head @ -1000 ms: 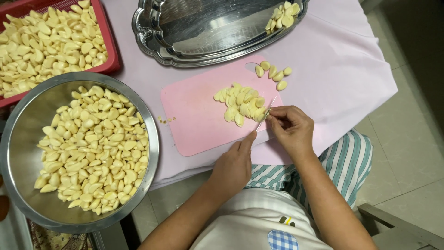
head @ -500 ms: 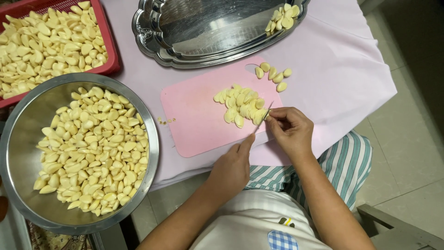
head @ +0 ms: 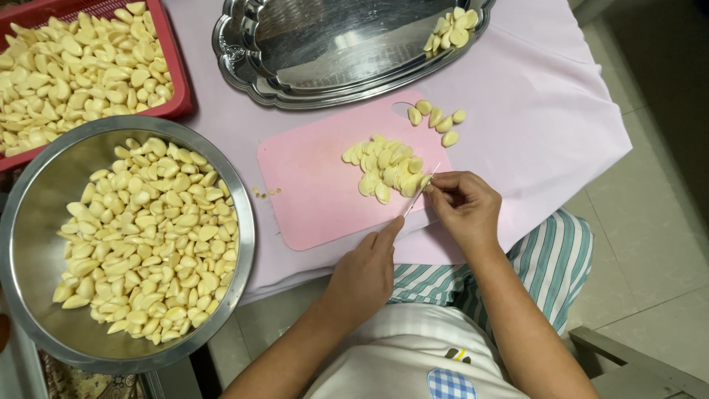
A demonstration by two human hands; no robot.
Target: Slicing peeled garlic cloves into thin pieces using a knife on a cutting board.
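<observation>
A pink cutting board [head: 310, 185] lies on the cloth-covered table with a pile of sliced garlic [head: 384, 166] on it. My left hand [head: 365, 277] grips a thin knife [head: 421, 191], index finger stretched along the blade, which is seen edge-on at the right side of the pile. My right hand [head: 465, 207] pinches a garlic clove [head: 426, 182] against the board right beside the blade. A few whole peeled cloves [head: 437, 118] lie at the board's far right corner.
A steel bowl [head: 29, 222] full of peeled garlic stands at the left. A red basket [head: 181, 89] of cloves sits at the far left. A silver tray [head: 332, 52] holding a few cloves [head: 452, 28] lies beyond the board. A tiled floor is to the right.
Both hands stay nearly in place at the right edge of the garlic pile. The knife blade has only shifted slightly against the clove.
</observation>
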